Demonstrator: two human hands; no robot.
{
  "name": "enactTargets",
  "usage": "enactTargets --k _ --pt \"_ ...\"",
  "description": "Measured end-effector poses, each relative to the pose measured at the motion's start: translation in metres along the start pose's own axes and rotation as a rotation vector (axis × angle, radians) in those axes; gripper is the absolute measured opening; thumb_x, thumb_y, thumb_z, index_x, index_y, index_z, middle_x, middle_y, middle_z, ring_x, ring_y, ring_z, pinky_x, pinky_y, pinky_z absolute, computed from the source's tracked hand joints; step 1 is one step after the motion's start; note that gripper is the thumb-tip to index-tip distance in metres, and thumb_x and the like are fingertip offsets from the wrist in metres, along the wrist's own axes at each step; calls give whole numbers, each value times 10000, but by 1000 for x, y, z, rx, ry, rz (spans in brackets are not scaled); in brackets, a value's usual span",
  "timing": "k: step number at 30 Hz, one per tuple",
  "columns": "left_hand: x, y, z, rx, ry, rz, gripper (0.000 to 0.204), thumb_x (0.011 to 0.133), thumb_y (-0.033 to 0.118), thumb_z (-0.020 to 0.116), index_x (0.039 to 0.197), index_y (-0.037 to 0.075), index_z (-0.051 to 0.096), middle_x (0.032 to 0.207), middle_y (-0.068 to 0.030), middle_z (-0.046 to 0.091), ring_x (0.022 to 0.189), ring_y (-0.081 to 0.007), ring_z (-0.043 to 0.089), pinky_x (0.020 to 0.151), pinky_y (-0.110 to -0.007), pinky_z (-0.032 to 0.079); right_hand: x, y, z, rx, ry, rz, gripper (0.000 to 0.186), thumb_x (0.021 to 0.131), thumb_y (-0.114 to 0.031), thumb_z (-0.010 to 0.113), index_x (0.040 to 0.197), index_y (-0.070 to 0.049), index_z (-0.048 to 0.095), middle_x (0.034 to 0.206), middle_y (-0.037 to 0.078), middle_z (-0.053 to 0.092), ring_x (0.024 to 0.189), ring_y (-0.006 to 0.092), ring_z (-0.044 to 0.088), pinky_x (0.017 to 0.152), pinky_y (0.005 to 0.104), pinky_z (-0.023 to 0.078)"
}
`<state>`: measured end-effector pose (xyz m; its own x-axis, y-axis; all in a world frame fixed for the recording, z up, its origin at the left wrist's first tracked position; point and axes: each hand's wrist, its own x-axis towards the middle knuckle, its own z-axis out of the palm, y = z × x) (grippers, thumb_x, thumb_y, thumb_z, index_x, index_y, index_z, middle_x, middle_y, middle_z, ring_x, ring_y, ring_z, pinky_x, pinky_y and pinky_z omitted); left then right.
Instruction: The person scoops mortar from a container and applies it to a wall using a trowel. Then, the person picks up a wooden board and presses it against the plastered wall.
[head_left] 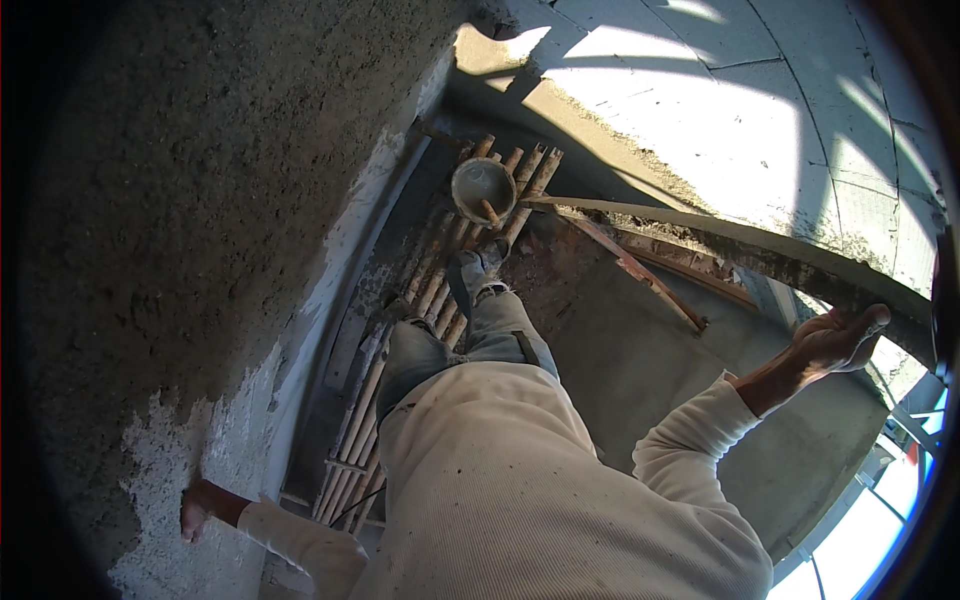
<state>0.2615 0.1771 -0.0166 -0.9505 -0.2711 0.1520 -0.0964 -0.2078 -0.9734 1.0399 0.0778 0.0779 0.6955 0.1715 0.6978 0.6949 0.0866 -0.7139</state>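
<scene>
Head view: the person stood on a platform of bamboo poles running from lower centre up to upper centre of the frame, close against a rough plastered wall filling the left half. The left hand, at lower left, lay flat against the wall with fingers spread and held nothing. The right hand, at right of frame, was raised with the palm up and fingers curled loosely at the underside of a long mortar-crusted wooden rail that swept from centre to the right edge; whether it truly gripped the rail or only touched it could not be told.

A round mortar pan sat on the poles in the upper centre, just beyond the person's foot, with a wooden handle (probably a trowel's) sticking out of it. It was well apart from both hands.

Judgement: the step in hand looked like steadying on the scaffold between bouts of plastering, both hands bracing and no tool held. The next move would call for freeing one hand and stooping forward along the poles to reach the pan, keeping weight centred on the narrow footing.

Surface: the wall was coarse and grey, with a paler, smoother patch at lower left. Sunlit block wall at upper right; concrete slab below, centre right.
</scene>
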Motion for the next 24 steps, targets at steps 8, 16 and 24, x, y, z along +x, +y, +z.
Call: enactTargets --k 8,16,24 --pt "38 16 18 -469 42 0 683 1100 552 273 1648 147 227 1712 -77 173 1561 -274 116 1273 -450 83 -69 -56 -75 -132 -182 -72 432 972 -350 815 731 -87 570 687 -33 522 617 58 406 582 261 311" --pt "129 75 15 -910 97 -28 717 1096 559 269 1651 107 215 1717 -111 175 1571 -293 133 1280 -450 98 -162 -133 -122 -244 -113 83 366 952 -325 843 830 -58 624 731 -40 541 626 38 398 589 242 332" --pt "131 62 24 -1316 123 -56 753 1092 565 266 1654 68 203 1722 -144 178 1580 -312 149 1287 -450 113 -232 -174 -144 -256 -106 116 452 923 -340 870 1026 54 672 862 10 625 669 54 475 745 261 526"
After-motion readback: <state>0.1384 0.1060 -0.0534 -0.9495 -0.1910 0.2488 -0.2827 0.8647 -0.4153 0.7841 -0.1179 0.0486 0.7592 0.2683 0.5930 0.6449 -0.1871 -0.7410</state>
